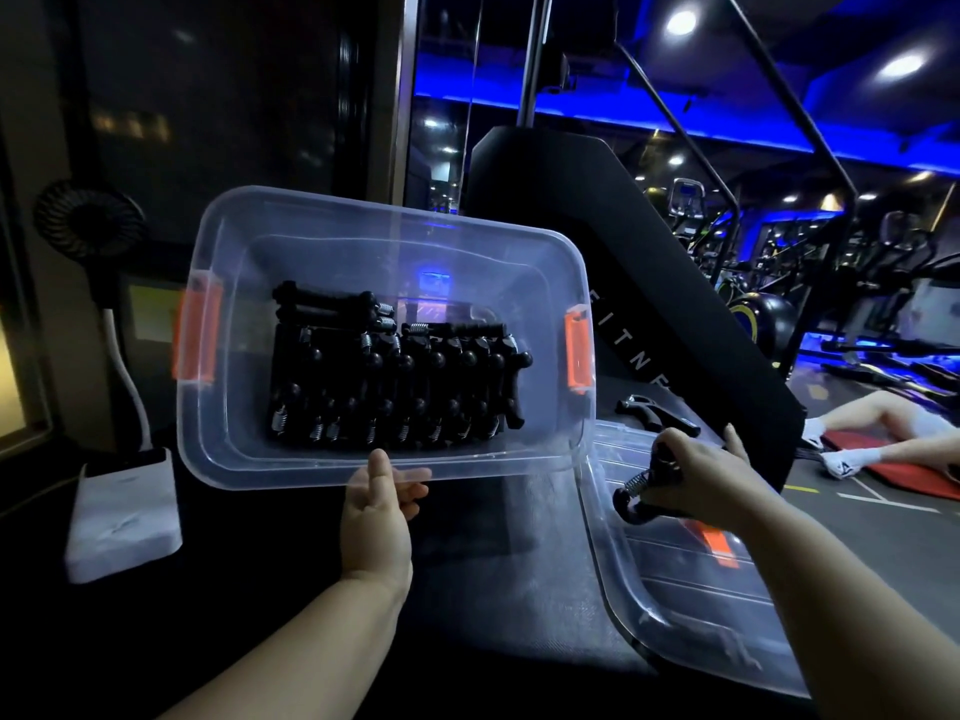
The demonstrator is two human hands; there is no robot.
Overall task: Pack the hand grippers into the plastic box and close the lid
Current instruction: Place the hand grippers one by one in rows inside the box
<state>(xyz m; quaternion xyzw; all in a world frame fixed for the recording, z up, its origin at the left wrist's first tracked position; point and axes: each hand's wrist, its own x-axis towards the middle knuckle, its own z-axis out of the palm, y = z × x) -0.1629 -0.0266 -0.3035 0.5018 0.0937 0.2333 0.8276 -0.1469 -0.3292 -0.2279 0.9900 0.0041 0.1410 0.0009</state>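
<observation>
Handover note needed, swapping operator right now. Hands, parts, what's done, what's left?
Left hand: grips the near rim of the plastic box, which is tipped toward the camera.
Right hand: holds one hand gripper over the lid, which lies off the box on the table to the right.
Done: a row of packed grippers sits in the box.
Left: drop in the held one, fetch the loose gripper beyond the lid, fit and close the lid.
</observation>
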